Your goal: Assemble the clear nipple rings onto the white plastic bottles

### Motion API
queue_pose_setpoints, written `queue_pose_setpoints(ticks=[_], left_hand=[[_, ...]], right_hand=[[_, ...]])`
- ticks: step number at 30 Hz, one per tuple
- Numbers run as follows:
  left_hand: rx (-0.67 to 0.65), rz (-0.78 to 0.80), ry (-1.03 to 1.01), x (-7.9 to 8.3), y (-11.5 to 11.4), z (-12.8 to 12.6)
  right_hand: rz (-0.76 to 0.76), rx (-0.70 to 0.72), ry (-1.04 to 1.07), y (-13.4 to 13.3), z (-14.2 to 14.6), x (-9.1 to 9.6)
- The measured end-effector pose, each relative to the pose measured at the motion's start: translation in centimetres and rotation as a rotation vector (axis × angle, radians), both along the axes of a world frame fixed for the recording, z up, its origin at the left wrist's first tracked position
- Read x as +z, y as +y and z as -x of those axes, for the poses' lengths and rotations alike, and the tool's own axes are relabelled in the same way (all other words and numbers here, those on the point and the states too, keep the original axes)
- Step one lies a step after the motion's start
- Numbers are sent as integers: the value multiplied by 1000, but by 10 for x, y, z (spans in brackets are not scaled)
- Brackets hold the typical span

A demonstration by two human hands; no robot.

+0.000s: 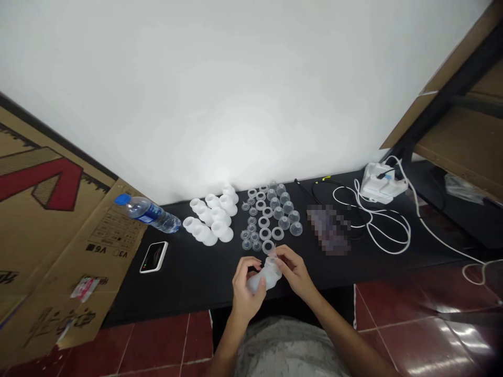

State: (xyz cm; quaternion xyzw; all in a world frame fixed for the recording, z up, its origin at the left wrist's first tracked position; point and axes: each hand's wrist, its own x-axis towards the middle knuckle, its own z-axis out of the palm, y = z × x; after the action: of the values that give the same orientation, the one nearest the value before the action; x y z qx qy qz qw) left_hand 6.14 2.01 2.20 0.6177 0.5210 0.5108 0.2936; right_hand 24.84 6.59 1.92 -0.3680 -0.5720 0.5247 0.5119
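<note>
My left hand (244, 287) is wrapped round a translucent white funnel-shaped plastic part (265, 276), held just above the near edge of a black table (188, 272). My right hand (293, 269) pinches the top end of that same part, fingers closed on it or on a small piece I cannot make out. Just beyond my hands lie several small clear rings and caps (267, 217) in rows. Left of them stand several more white funnel parts (212, 217).
A water bottle (147, 213) lies at the table's left, a phone (154, 256) nearer me. A blurred dark object (328, 229), white cables (377, 220) and a white power strip (381, 183) sit at the right. Flattened cardboard (51, 230) leans at left; red floor tiles below.
</note>
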Motion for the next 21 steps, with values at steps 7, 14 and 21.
queue_pose_setpoints(ticks=[7, 14, 21], left_hand=[[250, -28, -116, -2, 8, -2], [314, 11, -167, -2, 11, -2], [80, 152, -356, -1, 10, 12]], right_hand=[[25, -7, -32, -3, -1, -2], [57, 80, -29, -1, -4, -2], [76, 174, -29, -3, -7, 10]])
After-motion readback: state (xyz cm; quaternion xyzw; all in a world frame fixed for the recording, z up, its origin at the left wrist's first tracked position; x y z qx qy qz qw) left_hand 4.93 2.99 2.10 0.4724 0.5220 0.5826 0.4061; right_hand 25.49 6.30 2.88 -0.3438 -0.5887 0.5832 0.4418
